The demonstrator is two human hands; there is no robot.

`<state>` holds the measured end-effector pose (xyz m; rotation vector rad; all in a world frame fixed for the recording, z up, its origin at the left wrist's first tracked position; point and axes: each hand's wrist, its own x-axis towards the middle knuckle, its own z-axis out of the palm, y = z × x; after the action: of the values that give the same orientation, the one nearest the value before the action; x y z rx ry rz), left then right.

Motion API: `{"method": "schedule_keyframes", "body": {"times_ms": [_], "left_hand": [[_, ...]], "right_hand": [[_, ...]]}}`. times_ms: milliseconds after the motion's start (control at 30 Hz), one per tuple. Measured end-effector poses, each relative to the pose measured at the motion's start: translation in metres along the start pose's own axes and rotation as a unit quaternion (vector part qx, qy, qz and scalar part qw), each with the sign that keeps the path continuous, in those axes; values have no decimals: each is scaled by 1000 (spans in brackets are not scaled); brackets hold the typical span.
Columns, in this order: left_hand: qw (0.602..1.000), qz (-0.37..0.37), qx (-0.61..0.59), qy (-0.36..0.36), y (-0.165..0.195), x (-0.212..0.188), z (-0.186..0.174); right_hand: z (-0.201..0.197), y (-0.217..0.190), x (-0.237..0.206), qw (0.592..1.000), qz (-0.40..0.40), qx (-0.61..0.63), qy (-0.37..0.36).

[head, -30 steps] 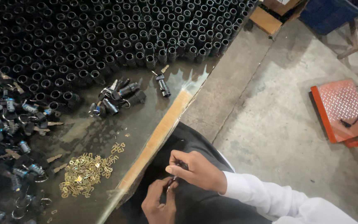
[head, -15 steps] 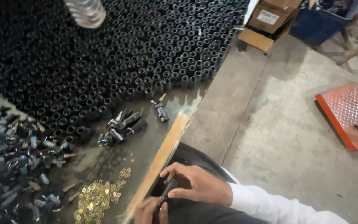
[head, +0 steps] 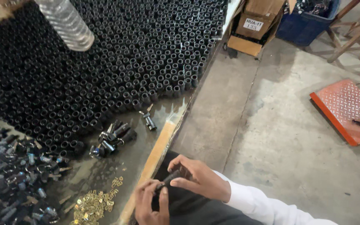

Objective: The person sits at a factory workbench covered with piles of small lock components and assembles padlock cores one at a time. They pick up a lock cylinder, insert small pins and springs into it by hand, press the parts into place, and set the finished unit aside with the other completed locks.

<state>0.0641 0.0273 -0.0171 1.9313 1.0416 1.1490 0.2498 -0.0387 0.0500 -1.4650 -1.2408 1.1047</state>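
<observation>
I read the step in hand as fitting together one small black cylindrical part (head: 169,178), held over the lap just off the counter's (head: 157,154) wooden edge.

1. Right hand (head: 201,179): the fingers are curled over the upper end of the part, thumb underneath, pinching it.
2. Left hand (head: 151,204): the fingers are closed round the lower end of the same part. Both hands meet on it, touching each other.
3. The part lies tilted between the two hands, mostly covered; I cannot tell whether a brass piece is already seated in it.

Supplies on the counter:
- A heap of small brass pieces (head: 92,204) lies near the left hand, just inside the counter edge.
- A small cluster of finished-looking black parts (head: 111,139) lies further in, with one single part (head: 148,121) just beside it.
- A mixed pile of dark parts (head: 9,175) fills the left corner.
- Upright black tubes (head: 117,62) stand packed in rows across the far counter, with a clear plastic bottle (head: 65,23) above them.

Judgement on the next move: the hands need a firm counter-grip, one holding the body steady while the other presses or turns the end home. The piece is small, so alignment along its axis matters more than force.
</observation>
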Motion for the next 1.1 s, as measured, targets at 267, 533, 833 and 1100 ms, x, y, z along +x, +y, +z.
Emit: {"method": "schedule_keyframes", "body": {"times_ms": [267,533,833,1100], "left_hand": [[982,95,-164,4,-57,-36,46],[988,-21,-155,-19,-46,-38,54],[993,95,-36,56,-44,-31,50],[962,228,92,122,-58,-29,41]], "right_hand": [[8,0,3,997,-34,-39,-49],[17,25,1,997,0,-47,-55],[30,58,5,999,14,26,21],[39,55,10,1000,16,21,-5]]}}
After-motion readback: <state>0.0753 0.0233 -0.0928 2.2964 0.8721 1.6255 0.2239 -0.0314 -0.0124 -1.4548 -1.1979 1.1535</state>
